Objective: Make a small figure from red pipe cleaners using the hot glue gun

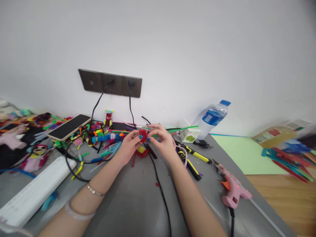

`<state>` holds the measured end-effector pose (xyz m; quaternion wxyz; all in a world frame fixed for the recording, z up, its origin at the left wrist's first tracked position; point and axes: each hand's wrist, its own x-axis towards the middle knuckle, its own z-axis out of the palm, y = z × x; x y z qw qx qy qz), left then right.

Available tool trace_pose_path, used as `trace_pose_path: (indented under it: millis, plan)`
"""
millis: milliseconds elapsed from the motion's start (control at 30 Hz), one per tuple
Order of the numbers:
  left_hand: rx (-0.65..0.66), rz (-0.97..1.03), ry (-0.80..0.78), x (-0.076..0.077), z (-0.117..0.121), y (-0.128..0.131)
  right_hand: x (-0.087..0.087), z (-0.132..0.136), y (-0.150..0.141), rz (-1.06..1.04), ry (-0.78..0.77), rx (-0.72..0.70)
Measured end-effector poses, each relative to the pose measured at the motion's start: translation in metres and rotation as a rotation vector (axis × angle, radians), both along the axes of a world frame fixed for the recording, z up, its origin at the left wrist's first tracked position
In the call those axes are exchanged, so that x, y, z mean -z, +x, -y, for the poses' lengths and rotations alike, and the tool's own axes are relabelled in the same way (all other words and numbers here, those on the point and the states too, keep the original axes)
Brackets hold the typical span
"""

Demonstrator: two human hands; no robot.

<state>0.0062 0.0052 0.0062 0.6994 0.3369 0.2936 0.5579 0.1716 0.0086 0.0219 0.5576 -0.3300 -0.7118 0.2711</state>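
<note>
My left hand [128, 144] and my right hand [161, 140] meet over the grey table [138, 200], both pinching a small red fuzzy pipe-cleaner piece [142, 134] between their fingertips. Just below the hands a red and yellow pipe-cleaner figure [141, 152] lies on the table. A green pipe cleaner [182, 129] runs to the right behind my right hand. The left wrist wears a thin bangle and a pale bracelet.
A pink glue gun [232, 191] lies right, with yellow-black pliers [191, 161] beside it. A water bottle [212, 118] and small green carton [189, 135] stand behind. Left: phone [69, 126], white power strip [37, 192], several coloured pipe cleaners. Black cables cross the table.
</note>
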Motion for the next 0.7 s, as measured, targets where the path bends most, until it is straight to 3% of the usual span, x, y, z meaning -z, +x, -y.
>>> trace_pose_path:
  millis: [700]
  plan:
    - [0.029,-0.003,0.006,-0.0024,0.0018,-0.0009,-0.0006,0.0025,-0.0009,-0.001,-0.038,-0.037]
